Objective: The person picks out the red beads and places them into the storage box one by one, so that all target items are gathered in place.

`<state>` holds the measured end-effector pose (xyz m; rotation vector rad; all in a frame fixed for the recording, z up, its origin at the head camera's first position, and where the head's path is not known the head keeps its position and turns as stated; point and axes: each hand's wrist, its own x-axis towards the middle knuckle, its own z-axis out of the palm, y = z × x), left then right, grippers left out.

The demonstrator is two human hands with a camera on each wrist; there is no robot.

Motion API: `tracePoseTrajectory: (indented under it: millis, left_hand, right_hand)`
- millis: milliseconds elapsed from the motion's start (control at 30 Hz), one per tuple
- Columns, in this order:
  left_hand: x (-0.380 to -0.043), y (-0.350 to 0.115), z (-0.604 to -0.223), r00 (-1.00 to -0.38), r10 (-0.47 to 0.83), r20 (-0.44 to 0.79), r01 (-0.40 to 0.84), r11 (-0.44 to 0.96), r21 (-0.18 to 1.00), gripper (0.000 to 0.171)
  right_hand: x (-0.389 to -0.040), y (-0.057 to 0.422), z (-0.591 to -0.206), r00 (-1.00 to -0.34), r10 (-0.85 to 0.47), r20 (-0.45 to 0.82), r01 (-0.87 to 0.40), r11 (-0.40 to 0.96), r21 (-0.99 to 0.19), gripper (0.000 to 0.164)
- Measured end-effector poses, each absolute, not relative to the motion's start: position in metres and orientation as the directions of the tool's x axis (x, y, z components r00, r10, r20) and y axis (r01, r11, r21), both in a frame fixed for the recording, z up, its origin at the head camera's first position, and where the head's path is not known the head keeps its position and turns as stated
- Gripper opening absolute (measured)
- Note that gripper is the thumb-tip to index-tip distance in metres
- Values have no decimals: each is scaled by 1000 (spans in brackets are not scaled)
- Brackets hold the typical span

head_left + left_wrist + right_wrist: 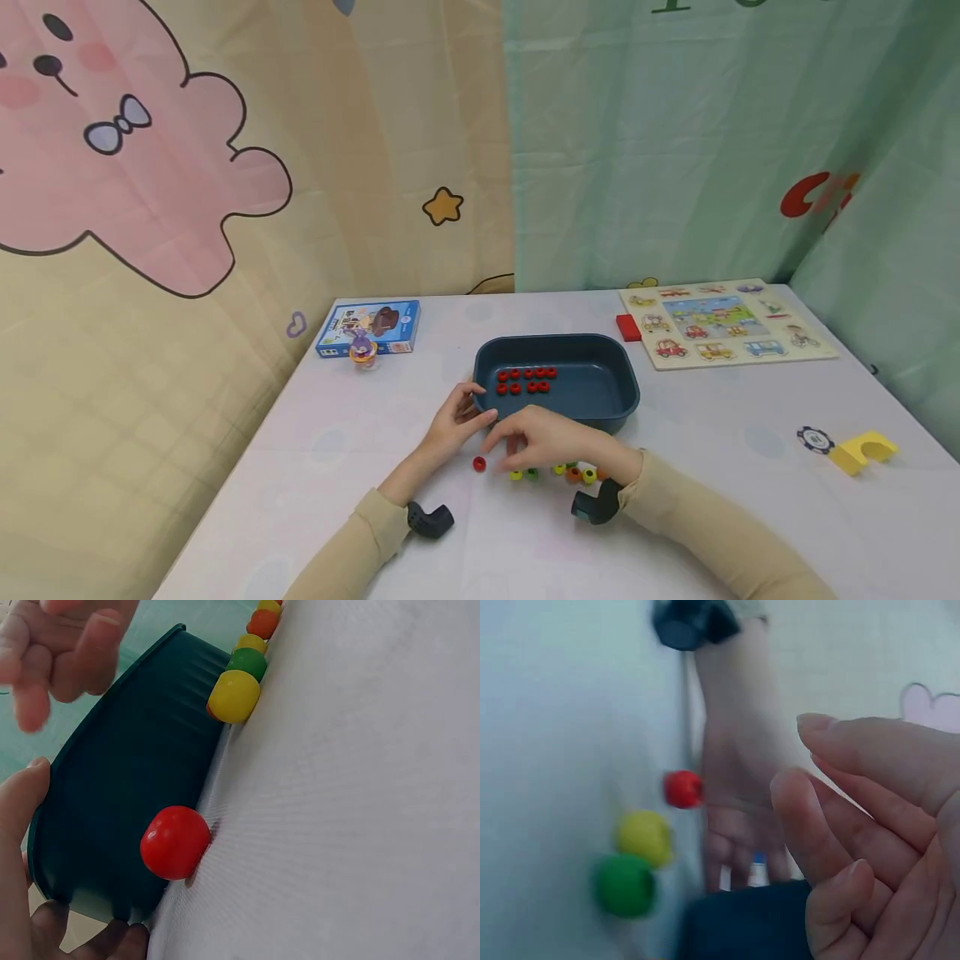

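My left hand (452,423) holds the near left corner of a dark blue tray (588,392), thumb at the rim and fingers around the outer wall in the left wrist view. Inside the tray, several red beads (515,388) sit in two rows toward the left. A single red bead (479,464) lies on the table in front of the tray. Above the table beside it hovers my right hand (543,437), its fingers loosely bent with nothing between them. Partly under that hand, a yellow bead (645,838) and a green bead (625,886) lie near an orange bead (573,475).
At the back left are a blue box (401,327) and a small purple toy figure (363,348). A picture puzzle board (720,321) and a red block (628,327) lie back right. Farther right are a round chip (815,440) and a yellow arch block (862,452).
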<state>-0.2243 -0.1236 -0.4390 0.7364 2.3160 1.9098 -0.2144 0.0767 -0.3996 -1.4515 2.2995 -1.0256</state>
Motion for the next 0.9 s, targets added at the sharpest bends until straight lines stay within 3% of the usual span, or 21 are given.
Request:
tracePoseTrajectory:
  millis: [433,900]
  left_hand:
    - [-225,-124,-438,-888,396,234,295,100,950,44]
    - [-224,-124,-439,-885,381,267,335,123,934,40]
  right_hand:
    - [-215,51,-442,-565,-799,206,-729,366,-578,24]
    - [-206,55,-439,-562,-795,230,-765,392,-511,15]
